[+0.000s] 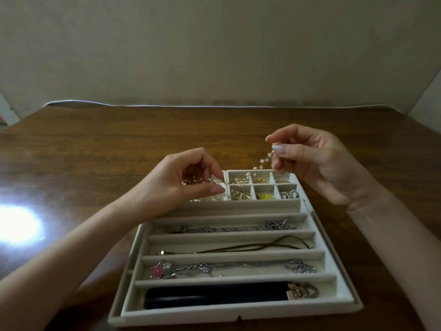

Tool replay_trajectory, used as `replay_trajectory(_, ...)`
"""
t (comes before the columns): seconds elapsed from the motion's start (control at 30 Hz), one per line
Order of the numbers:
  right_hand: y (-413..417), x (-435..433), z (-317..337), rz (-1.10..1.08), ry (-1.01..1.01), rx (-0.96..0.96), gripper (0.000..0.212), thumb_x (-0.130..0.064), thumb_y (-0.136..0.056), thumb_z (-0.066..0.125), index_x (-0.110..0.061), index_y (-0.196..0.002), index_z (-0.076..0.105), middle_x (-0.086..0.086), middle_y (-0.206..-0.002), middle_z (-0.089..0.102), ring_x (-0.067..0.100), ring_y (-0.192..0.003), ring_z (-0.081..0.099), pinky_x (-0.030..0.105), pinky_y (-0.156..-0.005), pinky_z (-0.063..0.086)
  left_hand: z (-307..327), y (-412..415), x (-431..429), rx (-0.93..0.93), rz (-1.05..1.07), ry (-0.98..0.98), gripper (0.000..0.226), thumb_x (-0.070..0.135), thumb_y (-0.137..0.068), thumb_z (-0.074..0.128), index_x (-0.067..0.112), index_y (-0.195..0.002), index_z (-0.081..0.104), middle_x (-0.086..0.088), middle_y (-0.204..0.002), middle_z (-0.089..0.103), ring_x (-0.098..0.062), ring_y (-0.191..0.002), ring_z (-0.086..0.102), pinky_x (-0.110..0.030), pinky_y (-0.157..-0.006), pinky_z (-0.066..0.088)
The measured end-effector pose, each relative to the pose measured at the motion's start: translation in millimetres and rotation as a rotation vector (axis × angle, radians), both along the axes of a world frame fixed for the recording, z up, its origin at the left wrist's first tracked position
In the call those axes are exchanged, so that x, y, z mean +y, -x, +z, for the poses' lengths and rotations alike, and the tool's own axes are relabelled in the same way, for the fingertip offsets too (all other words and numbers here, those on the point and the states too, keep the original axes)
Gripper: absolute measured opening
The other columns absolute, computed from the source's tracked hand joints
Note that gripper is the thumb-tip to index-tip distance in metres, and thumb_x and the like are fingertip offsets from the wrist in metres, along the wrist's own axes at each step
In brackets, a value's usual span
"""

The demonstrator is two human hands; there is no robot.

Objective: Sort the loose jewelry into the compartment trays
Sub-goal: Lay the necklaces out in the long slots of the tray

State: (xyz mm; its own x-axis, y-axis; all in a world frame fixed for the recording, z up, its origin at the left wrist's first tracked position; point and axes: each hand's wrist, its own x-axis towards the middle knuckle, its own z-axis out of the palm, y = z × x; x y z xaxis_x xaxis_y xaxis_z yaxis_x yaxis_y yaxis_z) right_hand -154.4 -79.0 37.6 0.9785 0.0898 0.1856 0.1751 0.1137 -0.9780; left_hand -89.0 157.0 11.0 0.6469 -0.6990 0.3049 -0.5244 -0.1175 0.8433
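Trays: we count two pale felt trays on the desk (95, 149); the long tray (133, 304) lies near us, the grid tray (297, 181) just beyond it, touching or overlapping its far edge.
Long slots: we see five or six running left to right; the farthest looks bare and is partly hidden by the left hand.
Slot contents, far to near: one silver chain (229, 228); one brown cord (250, 246) with a small gold end at the left; one silver necklace (238, 266) with a pink star charm (157, 270) at its left end; one dark band (214, 295) with a gold clasp at the right.
Grid cells: we count six in plain view, two rows of three, with more at the left behind the left hand; they hold small gold pieces, something yellow, and two round cameo studs (289, 194) in the near right cell.
Pearl strand (259, 166): one string of small pale beads, hanging slack between both hands above the grid tray.
Left hand (181, 182): low over the grid tray's left side, palm turned right, thumb and fingertips pinched on one end of the strand.
Right hand (315, 158): raised higher, to the right above the tray's far edge, fingers curled, thumb and forefinger pinching the other end.
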Motion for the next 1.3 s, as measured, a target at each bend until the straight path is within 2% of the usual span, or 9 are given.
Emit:
replay_trajectory(0.2,0.1,-0.7,0.6,0.015,-0.036,-0.015,0.014,-0.015,-0.066,0.068,-0.016,-0.080,0.072,0.000,-0.067,0.060,0.010,-0.053,0.051,0.019,-0.051,0.045,-0.5,1.4,-0.6,0.035,-0.002,0.001,0.020,0.035,-0.076,0.072,0.020,-0.087,0.066,0.008,-0.063,0.051,-0.007,-0.059,0.045,-0.018,-0.056,0.040)
replay_trajectory(0.3,1.6,4.4,1.6,0.018,-0.022,-0.072,0.011,-0.015,-0.068,0.068,-0.018,-0.078,0.071,0.002,-0.070,0.064,0.008,-0.050,0.047,0.018,-0.048,0.039,0.7,1.2,-1.5,-0.011,0.016,-0.051,0.030,0.046,-0.073,0.066,0.026,-0.095,0.067,0.002,-0.068,0.053,-0.019,-0.062,0.048,-0.031,-0.059,0.042)
replay_trajectory(0.37,3.7,11.5,2.7,0.036,0.023,-0.114,0.011,-0.016,-0.069,0.069,-0.019,-0.078,0.072,0.004,-0.073,0.068,0.008,-0.047,0.045,0.018,-0.045,0.036,1.9,2.7,-2.8,-0.058,0.001,-0.111,0.032,0.050,-0.074,0.063,0.031,-0.101,0.066,0.002,-0.077,0.057,-0.019,-0.070,0.053,-0.034,-0.064,0.045)
replay_trajectory(0.47,7.1,24.7,1.6,0.049,0.176,-0.163,0.010,-0.015,-0.073,0.069,-0.017,-0.082,0.071,0.005,-0.078,0.072,0.013,-0.046,0.045,0.020,-0.041,0.034,1.8,5.7,-8.0,-0.145,-0.027,-0.147,0.035,0.050,-0.075,0.062,0.036,-0.106,0.060,0.019,-0.099,0.055,-0.005,-0.091,0.055,-0.017,-0.075,0.043)
replay_trajectory(0.57,7.6,36.3,-1.9,0.068,0.287,-0.197,0.014,-0.005,-0.077,0.066,-0.012,-0.089,0.069,0.011,-0.083,0.071,0.016,-0.050,0.055,0.021,-0.043,0.045,0.6,10.3,-14.7,-0.083,-0.061,-0.071,0.045,0.039,-0.076,0.067,0.021,-0.116,0.056,0.012,-0.110,0.060,-0.008,-0.105,0.057,-0.021,-0.088,0.045)
replay_trajectory(0.73,6.5,30.9,-0.6,0.043,0.234,-0.195,0.018,-0.007,-0.073,0.066,-0.009,-0.091,0.068,0.009,-0.079,0.070,0.018,-0.060,0.062,0.023,-0.054,0.052,5.9,11.9,-10.8,0.018,-0.015,0.057,0.014,0.034,-0.075,0.068,0.023,-0.083,0.066,0.005,-0.074,0.066,-0.007,-0.069,0.060,-0.017,-0.067,0.046)
replay_trajectory(1.07,6.8,21.7,0.1,0.086,0.485,-0.009,0.028,-0.021,-0.070,0.071,-0.019,-0.098,0.070,-0.001,-0.063,0.058,0.007,-0.046,0.045,0.015,-0.040,0.037,6.6,7.4,-5.3,-0.327,0.330,0.055,0.017,0.006,-0.079,0.067,0.021,-0.079,0.059,0.007,-0.072,0.059,-0.004,-0.058,0.050,-0.012,-0.055,0.040)
replay_trajectory(1.2,5.2,22.9,-1.9,0.013,0.558,-0.037,0.018,-0.020,-0.078,0.067,-0.012,-0.093,0.072,-0.008,-0.049,0.054,0.003,-0.041,0.041,0.013,-0.040,0.033,7.1,5.5,-4.8,-0.210,0.422,0.149,0.014,0.004,-0.080,0.066,0.018,-0.079,0.060,0.011,-0.068,0.060,-0.002,-0.061,0.052,-0.014,-0.058,0.043)
replay_trajectory(1.3,5.1,21.6,-1.0,0.012,0.469,-0.071,0.022,-0.023,-0.077,0.064,-0.006,-0.089,0.069,-0.008,-0.051,0.059,0.005,-0.040,0.042,0.017,-0.042,0.035,10.8,8.1,-6.4,0.152,0.270,0.349,0.009,0.004,-0.084,0.062,0.011,-0.082,0.058,0.001,-0.070,0.065,-0.013,-0.067,0.064,-0.022,-0.065,0.053)
